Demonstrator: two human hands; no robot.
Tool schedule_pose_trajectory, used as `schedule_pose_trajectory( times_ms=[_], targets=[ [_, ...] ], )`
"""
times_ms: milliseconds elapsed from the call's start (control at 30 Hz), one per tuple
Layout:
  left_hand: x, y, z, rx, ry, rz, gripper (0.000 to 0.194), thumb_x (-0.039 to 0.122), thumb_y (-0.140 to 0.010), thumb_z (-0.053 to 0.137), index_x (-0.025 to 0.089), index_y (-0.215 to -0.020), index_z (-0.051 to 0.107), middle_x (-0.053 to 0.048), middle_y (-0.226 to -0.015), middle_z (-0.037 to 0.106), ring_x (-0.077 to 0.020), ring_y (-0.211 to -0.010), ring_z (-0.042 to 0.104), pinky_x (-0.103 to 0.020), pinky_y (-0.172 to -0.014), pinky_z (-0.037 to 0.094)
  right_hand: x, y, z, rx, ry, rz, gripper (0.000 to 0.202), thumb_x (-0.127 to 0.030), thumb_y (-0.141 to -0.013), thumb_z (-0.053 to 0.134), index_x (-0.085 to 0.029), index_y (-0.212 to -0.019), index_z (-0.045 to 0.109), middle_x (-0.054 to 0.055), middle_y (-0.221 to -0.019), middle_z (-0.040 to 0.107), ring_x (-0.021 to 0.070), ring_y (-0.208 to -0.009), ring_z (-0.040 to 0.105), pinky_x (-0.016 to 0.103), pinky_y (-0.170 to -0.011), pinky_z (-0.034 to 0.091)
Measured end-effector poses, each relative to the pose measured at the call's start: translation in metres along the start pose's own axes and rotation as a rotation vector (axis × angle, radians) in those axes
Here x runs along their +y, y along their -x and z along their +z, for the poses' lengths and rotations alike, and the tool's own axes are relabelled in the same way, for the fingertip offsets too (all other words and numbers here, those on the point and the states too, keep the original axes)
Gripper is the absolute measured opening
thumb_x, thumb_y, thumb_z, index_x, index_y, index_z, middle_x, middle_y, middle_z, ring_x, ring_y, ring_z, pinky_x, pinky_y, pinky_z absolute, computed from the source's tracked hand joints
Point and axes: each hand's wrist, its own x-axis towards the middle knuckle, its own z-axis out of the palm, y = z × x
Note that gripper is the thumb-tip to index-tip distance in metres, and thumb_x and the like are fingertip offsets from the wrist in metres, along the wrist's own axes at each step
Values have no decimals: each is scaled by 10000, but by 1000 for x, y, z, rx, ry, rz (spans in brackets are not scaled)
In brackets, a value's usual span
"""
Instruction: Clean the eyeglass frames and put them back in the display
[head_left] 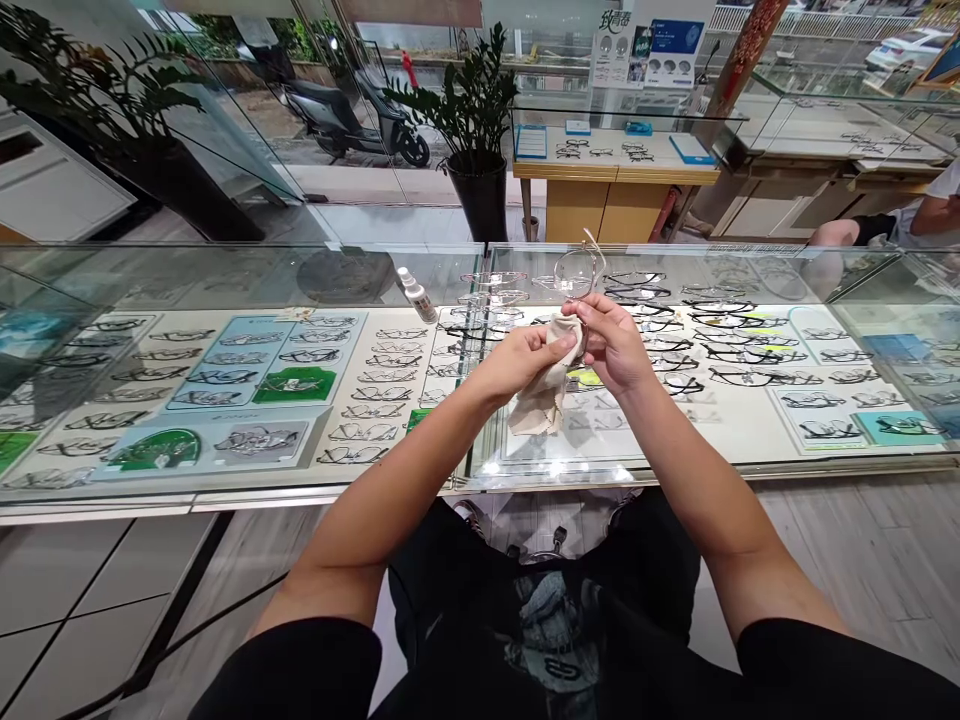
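Above the glass display counter [405, 478], my left hand [525, 358] is closed on a beige cleaning cloth [541, 400], which hangs down from the fingers. My right hand [611, 345] pinches a thin-rimmed pair of glasses [576, 272]; one round lens and a temple stick up past the fingers. The cloth reaches up to the glasses between both hands and covers part of them, so the other lens is hidden. A small white spray bottle [417, 294] stands on the glass top, left of my hands.
Rows of glasses [382, 376] lie on display under the counter glass. Across the aisle are a potted plant [477, 150] and a wooden display table [615, 172]. A seated person [919, 215] is at the far right.
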Motion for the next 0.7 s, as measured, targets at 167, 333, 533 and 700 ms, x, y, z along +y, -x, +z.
schedule_pose_trajectory(
  times_ms=[167, 333, 533, 700],
  targets=[
    [1, -1, -3, -30, 104, -65, 556, 633, -697, 1001, 142, -884, 822, -87, -825, 787, -130, -625, 609, -258, -573, 420, 0, -1, 0, -5, -10, -25, 508, -580, -659, 1014, -232, -873, 712, 1, -959, 776, 62, -540, 451, 202, -373, 323],
    [0, -2, -4, 25, 171, -52, 550, 636, -689, 1011, 156, -859, 802, -49, -790, 758, -138, -706, 673, -252, -672, 505, -2, 0, 1, -15, 3, -38, 528, -601, -640, 1011, -241, -862, 695, 12, -908, 755, 108, -615, 536, 241, -476, 455],
    [-1, -4, -8, 67, 164, -71, 595, 645, -648, 1025, 159, -824, 730, 6, -686, 663, -97, -570, 521, -254, -572, 394, -9, 1, -2, -1, -43, -82, 497, -553, -623, 1047, -233, -809, 716, 5, -865, 753, 125, -708, 617, 243, -635, 566],
    [-2, -3, -2, 184, -36, 85, 641, 677, -699, 973, 167, -991, 717, -20, -887, 716, -148, -789, 623, -272, -743, 476, -5, 2, 1, -5, -49, -90, 465, -529, -649, 1042, -232, -821, 728, 3, -872, 776, 130, -735, 655, 243, -689, 584]
  ],
)
